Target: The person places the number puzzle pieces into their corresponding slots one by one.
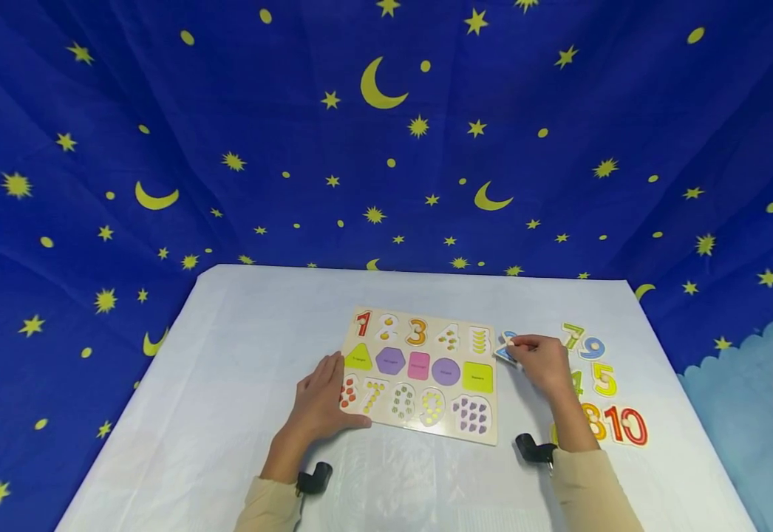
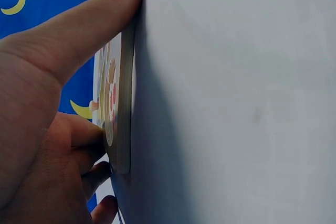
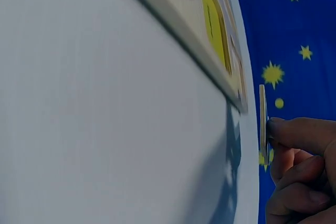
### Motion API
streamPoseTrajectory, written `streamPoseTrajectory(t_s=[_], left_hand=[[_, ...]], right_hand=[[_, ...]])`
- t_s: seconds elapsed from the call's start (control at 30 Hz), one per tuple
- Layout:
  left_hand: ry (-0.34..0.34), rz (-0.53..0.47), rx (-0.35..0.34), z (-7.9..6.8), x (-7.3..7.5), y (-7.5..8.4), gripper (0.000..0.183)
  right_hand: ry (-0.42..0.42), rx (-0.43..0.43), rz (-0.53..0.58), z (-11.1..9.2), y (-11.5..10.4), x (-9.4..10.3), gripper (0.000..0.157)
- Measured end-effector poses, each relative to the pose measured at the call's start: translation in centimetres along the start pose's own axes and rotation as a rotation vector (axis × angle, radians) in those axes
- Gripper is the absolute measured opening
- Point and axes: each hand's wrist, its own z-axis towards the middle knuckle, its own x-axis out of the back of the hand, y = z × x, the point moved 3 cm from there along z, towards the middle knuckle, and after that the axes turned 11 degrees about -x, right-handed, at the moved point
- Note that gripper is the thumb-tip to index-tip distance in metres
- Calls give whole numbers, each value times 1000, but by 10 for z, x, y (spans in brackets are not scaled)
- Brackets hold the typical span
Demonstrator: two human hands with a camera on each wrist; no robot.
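A wooden number puzzle board lies on the table, with the red 1 and the orange 3 in its top row. At the board's near left corner is my left hand, fingers along the left edge and thumb at the near edge. My right hand pinches a blue number piece, partly covered by the fingers, just beyond the board's upper right corner. In the right wrist view this piece is seen edge-on between thumb and fingers, above the tabletop.
Loose number pieces lie to the right: the 7, 9, 5, 8 and 10. The right forearm partly covers a green piece. A blue star-patterned cloth hangs behind the white table.
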Motion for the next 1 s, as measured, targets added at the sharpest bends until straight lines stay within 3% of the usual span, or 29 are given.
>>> streamPoseTrajectory(t_s=[0.27, 1.0], left_hand=[[2, 17, 2, 2, 0, -1, 129], [6, 5, 4, 0, 0, 0, 128]], right_hand=[[-7, 84, -6, -2, -15, -20, 26], [-50, 130, -17, -6, -46, -50, 25]])
